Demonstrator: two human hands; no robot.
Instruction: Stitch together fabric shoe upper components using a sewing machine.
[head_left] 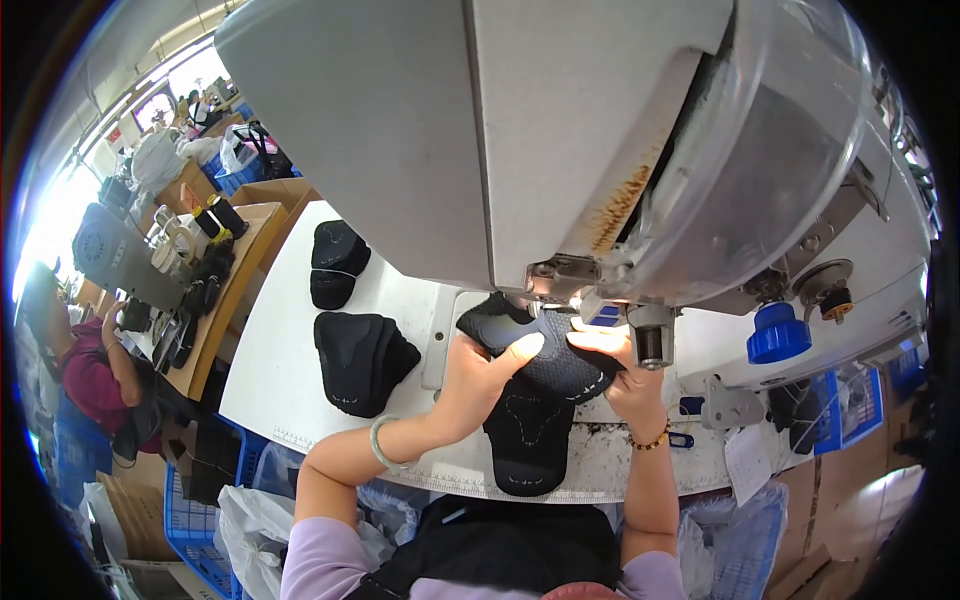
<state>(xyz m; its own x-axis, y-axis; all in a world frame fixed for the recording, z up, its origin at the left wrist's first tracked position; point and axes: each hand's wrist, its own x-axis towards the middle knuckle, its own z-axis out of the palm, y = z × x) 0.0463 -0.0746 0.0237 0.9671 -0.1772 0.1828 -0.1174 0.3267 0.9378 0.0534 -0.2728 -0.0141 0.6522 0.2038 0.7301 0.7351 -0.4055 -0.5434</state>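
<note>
My left hand grips a black shoe-upper piece from its left side, thumb laid across the top. From the right, my right hand pinches the same piece, with its fingers hidden underneath. The piece has a mesh surface and white stitches along its lower edge. It sits under the head of a grey-white sewing machine; the needle area is partly hidden. Below it, toward me, a second black part with a white stitched outline lies on the white table; I cannot tell whether the two are joined.
A stack of black pieces lies left of my hands, with a tied black bundle behind it. A blue knob is on the machine at right. Blue baskets stand beside the table. Another person works at far left.
</note>
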